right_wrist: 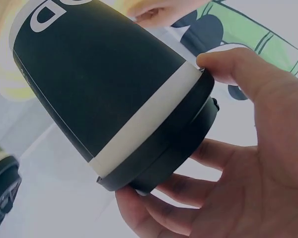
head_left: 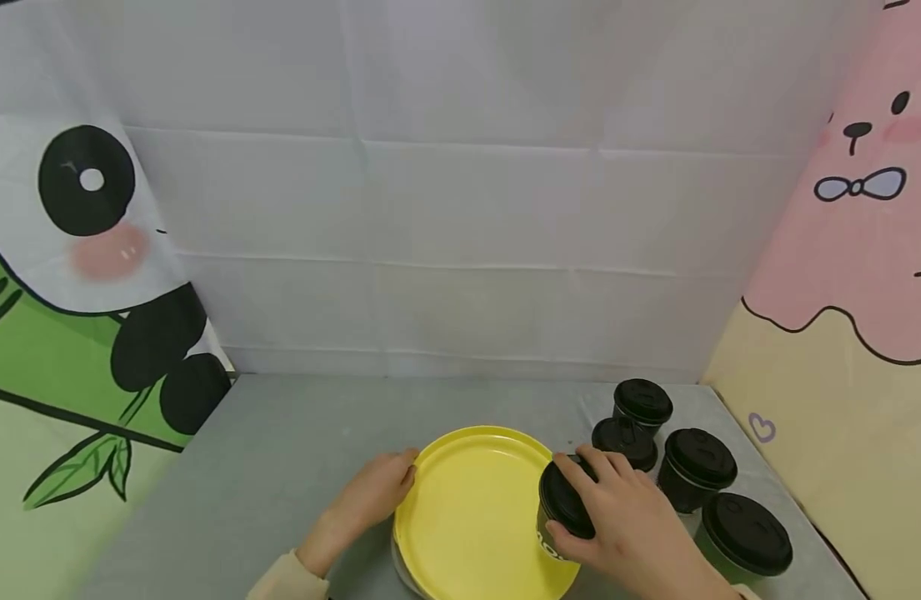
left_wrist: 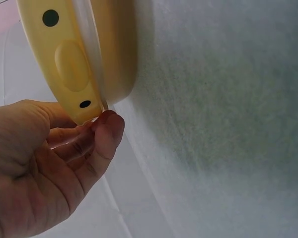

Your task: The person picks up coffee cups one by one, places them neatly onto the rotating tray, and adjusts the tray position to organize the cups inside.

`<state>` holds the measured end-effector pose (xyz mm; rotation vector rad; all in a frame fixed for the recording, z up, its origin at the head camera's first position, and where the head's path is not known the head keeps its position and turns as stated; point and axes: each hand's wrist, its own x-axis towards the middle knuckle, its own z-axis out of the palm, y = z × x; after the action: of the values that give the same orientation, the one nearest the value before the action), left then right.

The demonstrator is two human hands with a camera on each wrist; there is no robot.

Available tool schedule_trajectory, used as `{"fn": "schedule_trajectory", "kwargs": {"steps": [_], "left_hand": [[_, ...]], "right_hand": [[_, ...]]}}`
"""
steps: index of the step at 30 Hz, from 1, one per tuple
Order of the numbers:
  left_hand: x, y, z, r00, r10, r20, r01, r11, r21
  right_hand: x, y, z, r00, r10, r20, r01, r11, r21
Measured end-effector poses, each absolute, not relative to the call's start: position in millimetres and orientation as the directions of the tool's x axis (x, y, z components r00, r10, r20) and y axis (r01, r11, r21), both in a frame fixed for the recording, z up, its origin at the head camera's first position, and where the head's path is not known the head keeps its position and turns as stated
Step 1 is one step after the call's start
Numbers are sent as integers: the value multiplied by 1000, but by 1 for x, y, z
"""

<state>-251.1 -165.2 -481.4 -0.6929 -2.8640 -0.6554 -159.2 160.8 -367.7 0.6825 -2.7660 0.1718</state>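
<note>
A round yellow tray [head_left: 475, 508] with a raised rim lies in front of me in the head view. My left hand [head_left: 379, 490] holds its left edge; in the left wrist view, the left hand's fingertips [left_wrist: 111, 126] pinch the rim of the tray [left_wrist: 72, 64], whose side has dark dots. My right hand [head_left: 618, 521] grips a black paper cup [head_left: 553, 542] by its black lid, over the tray's right side. In the right wrist view, the thumb and fingers go round the lid [right_wrist: 164, 144], and white letters show on the cup's dark wall [right_wrist: 99, 74].
Several more black-lidded cups stand at the right of the grey table [head_left: 295, 450]: one at the back [head_left: 643, 400], a shorter one [head_left: 625, 442], a dark one [head_left: 696, 471] and a green one [head_left: 743, 537]. Printed cloth [head_left: 460, 208] hangs around the table.
</note>
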Motion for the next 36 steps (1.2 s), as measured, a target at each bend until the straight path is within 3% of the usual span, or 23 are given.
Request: {"fn": "schedule_trajectory", "kwargs": {"steps": [18,36], "left_hand": [[-254,-162,-486,-893,394,217,449,806,386],[-252,-163,-482,-889,406,212,458,801,386]], "right_hand": [[-160,122,-380,-788,-568,239,-603,789,-113],[-159,105,-399,-724,-661,198,-681,730,-56]]}}
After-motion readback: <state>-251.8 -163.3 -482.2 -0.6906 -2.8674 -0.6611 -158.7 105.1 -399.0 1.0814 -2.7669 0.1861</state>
